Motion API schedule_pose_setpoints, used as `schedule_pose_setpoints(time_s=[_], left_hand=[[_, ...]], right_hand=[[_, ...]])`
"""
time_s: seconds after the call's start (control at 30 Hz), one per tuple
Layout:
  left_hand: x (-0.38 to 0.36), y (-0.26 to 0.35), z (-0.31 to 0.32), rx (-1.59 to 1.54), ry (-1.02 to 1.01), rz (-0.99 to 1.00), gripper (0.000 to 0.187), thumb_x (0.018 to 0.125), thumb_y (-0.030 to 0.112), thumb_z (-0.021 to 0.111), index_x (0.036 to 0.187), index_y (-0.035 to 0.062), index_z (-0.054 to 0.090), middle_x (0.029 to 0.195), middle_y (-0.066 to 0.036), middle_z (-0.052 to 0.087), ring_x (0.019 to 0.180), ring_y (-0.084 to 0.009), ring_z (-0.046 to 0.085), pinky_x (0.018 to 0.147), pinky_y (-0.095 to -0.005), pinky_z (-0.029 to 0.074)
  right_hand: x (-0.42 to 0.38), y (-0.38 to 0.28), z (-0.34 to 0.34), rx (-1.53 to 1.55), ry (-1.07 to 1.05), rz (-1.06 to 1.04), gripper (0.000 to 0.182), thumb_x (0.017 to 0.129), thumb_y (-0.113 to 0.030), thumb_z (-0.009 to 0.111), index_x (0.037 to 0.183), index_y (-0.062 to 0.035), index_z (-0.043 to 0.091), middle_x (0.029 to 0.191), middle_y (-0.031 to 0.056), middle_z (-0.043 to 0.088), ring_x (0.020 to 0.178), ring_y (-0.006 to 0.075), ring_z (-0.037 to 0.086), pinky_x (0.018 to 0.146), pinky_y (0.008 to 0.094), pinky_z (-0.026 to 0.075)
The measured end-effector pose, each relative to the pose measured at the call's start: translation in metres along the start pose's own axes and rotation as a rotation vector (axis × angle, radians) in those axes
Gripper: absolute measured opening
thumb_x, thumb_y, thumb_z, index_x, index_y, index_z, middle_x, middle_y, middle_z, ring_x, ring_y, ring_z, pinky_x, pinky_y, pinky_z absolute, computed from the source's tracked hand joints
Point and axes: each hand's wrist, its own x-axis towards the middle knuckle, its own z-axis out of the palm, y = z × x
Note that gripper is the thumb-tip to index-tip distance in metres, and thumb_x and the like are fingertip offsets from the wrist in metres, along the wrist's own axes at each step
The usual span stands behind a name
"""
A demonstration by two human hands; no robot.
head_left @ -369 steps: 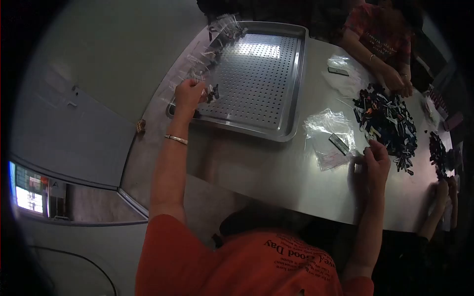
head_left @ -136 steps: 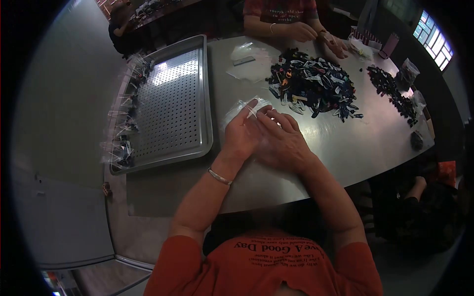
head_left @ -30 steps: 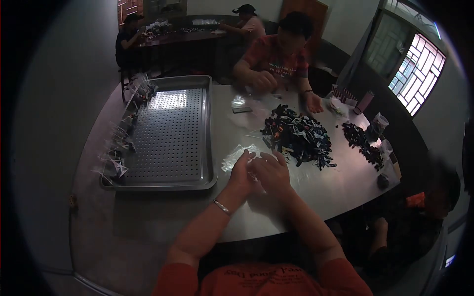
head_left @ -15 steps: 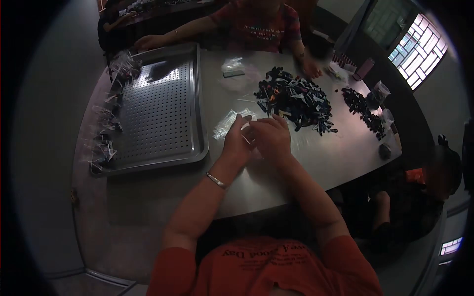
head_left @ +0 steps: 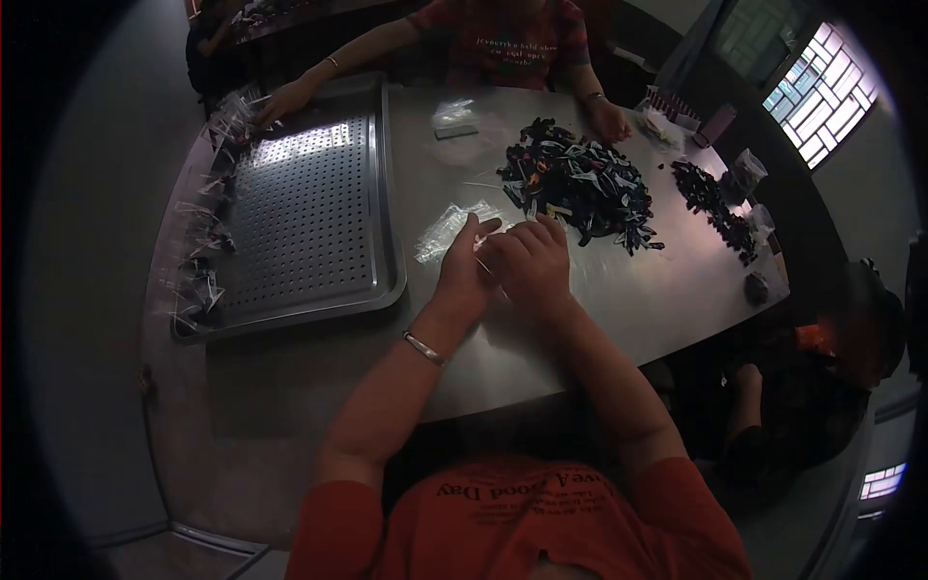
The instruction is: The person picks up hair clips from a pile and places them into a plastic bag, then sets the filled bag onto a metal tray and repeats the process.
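Observation:
My left hand [head_left: 464,269] and my right hand [head_left: 530,263] meet above the near middle of the steel table. Both have curled fingers, pressed close around something small. A thin pale edge shows between them, but the thing itself is mostly hidden. Just beyond my left hand lies a loose stack of clear plastic bags [head_left: 447,235]. Past my right hand is a big heap of small dark pieces [head_left: 580,184], mixed with white, orange and yellow bits.
A perforated metal tray [head_left: 394,242] fills the left side, with filled clear bags [head_left: 205,232] along its outer edge. Across the table, a person's hand [head_left: 285,101] reaches the tray's far corner. Smaller dark pieces [head_left: 710,208] lie at right. Another person [head_left: 802,387] sits there.
The person opposite has brought a hand down at the tray's far left corner, by the bags. My hands stay together in nearly the same place, with the right fingers slightly shifted.

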Motion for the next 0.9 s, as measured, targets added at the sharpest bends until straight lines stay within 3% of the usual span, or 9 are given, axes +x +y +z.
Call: schedule_pose_setpoints(time_s=[0.13, 0.2, 0.27, 0.33, 0.43, 0.53, 0.57, 0.7, 0.9], left_hand=[[-0.007, 0.003, 0.004, 0.073, -0.001, -0.036, 0.046, 0.095, 0.045, 0.044, 0.116, 0.0038, 0.048, 0.101, -0.011, 0.058, 0.090, -0.0238, 0.059, 0.080, -0.0411, 0.050], [-0.006, 0.002, 0.001, -0.088, -0.041, -0.020, 0.045, 0.096, 0.044, 0.042, 0.114, 0.0033, 0.047, 0.100, -0.012, 0.058, 0.090, -0.0256, 0.058, 0.080, -0.0421, 0.051], [-0.003, 0.005, -0.001, -0.059, 0.057, 0.008, 0.044, 0.097, 0.043, 0.041, 0.111, 0.0022, 0.046, 0.100, -0.015, 0.056, 0.092, -0.0279, 0.057, 0.082, -0.0438, 0.050], [-0.005, 0.011, 0.005, -0.043, 0.166, 0.005, 0.046, 0.097, 0.044, 0.041, 0.110, 0.0010, 0.046, 0.103, -0.018, 0.054, 0.096, -0.0292, 0.055, 0.086, -0.0452, 0.049], [-0.004, 0.012, 0.005, -0.110, 0.136, 0.010, 0.046, 0.096, 0.045, 0.041, 0.110, 0.0008, 0.047, 0.104, -0.018, 0.053, 0.097, -0.0290, 0.053, 0.087, -0.0452, 0.049], [-0.005, 0.011, 0.007, -0.104, 0.117, 0.001, 0.047, 0.096, 0.046, 0.042, 0.110, 0.0010, 0.047, 0.104, -0.017, 0.053, 0.096, -0.0288, 0.053, 0.088, -0.0446, 0.048], [-0.005, 0.010, 0.007, -0.103, 0.107, 0.000, 0.047, 0.096, 0.046, 0.043, 0.111, 0.0011, 0.047, 0.104, -0.017, 0.053, 0.095, -0.0287, 0.053, 0.088, -0.0446, 0.048], [-0.007, 0.011, 0.011, -0.117, 0.117, -0.010, 0.048, 0.095, 0.047, 0.044, 0.109, 0.0015, 0.049, 0.102, -0.017, 0.054, 0.095, -0.0289, 0.054, 0.088, -0.0448, 0.048], [-0.006, 0.013, 0.007, -0.105, 0.066, -0.018, 0.048, 0.094, 0.048, 0.044, 0.107, 0.0020, 0.052, 0.099, -0.016, 0.058, 0.094, -0.0288, 0.056, 0.088, -0.0444, 0.048]], right_hand=[[0.001, 0.001, -0.004, 0.000, 0.018, 0.056, 0.020, 0.071, -0.012, 0.070, 0.091, -0.0116, 0.063, 0.080, 0.0029, 0.061, 0.081, 0.0210, 0.060, 0.090, 0.0408, 0.040], [0.002, -0.001, -0.019, 0.188, -0.032, 0.093, 0.025, 0.069, -0.013, 0.073, 0.092, -0.0103, 0.063, 0.087, 0.0042, 0.064, 0.086, 0.0238, 0.060, 0.084, 0.0374, 0.043], [-0.009, 0.004, -0.035, 0.223, -0.080, 0.134, 0.033, 0.067, -0.011, 0.074, 0.099, -0.0074, 0.064, 0.096, 0.0083, 0.064, 0.090, 0.0267, 0.059, 0.085, 0.0373, 0.045], [-0.021, 0.010, -0.052, 0.258, -0.042, 0.350, 0.035, 0.069, -0.009, 0.073, 0.102, -0.0048, 0.064, 0.102, 0.0109, 0.063, 0.091, 0.0271, 0.060, 0.084, 0.0377, 0.047], [-0.051, 0.052, -0.062, 0.150, -0.067, 0.627, 0.029, 0.073, -0.006, 0.070, 0.101, -0.0009, 0.064, 0.102, 0.0127, 0.062, 0.093, 0.0248, 0.061, 0.080, 0.0342, 0.050], [-0.066, 0.094, -0.068, 0.067, -0.154, 0.781, 0.024, 0.076, -0.008, 0.067, 0.099, -0.0024, 0.066, 0.094, 0.0111, 0.063, 0.077, 0.0209, 0.064, 0.068, 0.0303, 0.052], [-0.072, 0.107, -0.066, 0.059, -0.173, 0.826, 0.022, 0.078, -0.016, 0.067, 0.098, -0.0063, 0.067, 0.098, 0.0089, 0.062, 0.077, 0.0215, 0.065, 0.070, 0.0332, 0.051], [-0.052, 0.108, -0.054, -0.006, -0.354, 0.758, 0.021, 0.078, -0.023, 0.068, 0.096, -0.0127, 0.069, 0.095, 0.0074, 0.061, 0.078, 0.0233, 0.064, 0.071, 0.0344, 0.051], [-0.034, 0.096, -0.020, -0.147, -0.483, 0.647, 0.023, 0.078, -0.031, 0.066, 0.091, -0.0132, 0.070, 0.097, 0.0066, 0.059, 0.087, 0.0257, 0.062, 0.075, 0.0392, 0.051]])
